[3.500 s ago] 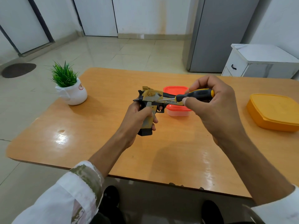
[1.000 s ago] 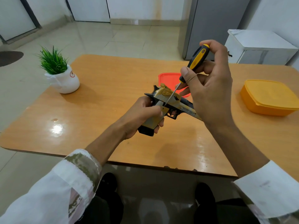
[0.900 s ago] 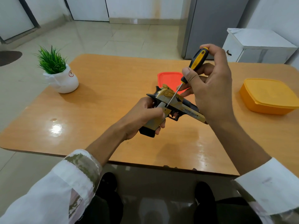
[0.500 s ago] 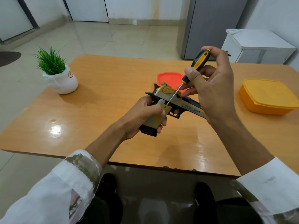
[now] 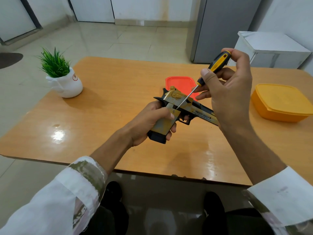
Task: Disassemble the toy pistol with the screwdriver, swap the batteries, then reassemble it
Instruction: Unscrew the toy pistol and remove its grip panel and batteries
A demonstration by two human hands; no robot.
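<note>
A tan and black toy pistol is held above the middle of the table, its barrel pointing right and toward me. My left hand grips its handle from the left. My right hand holds a yellow and black screwdriver by its handle, tilted down to the left. The thin metal shaft ends on the upper part of the pistol's grip, just above my left thumb. My right wrist hides the muzzle end.
The wooden table carries a small red-lidded box behind the pistol, a larger yellow lidded box at the right and a white pot with a green plant at the left. A grey cabinet and white unit stand beyond.
Since 3.5 s ago the pistol turned barrel-right and the screwdriver went from level to steeply tilted. Over the last second the tip stayed on the grip; both hands shifted only slightly.
</note>
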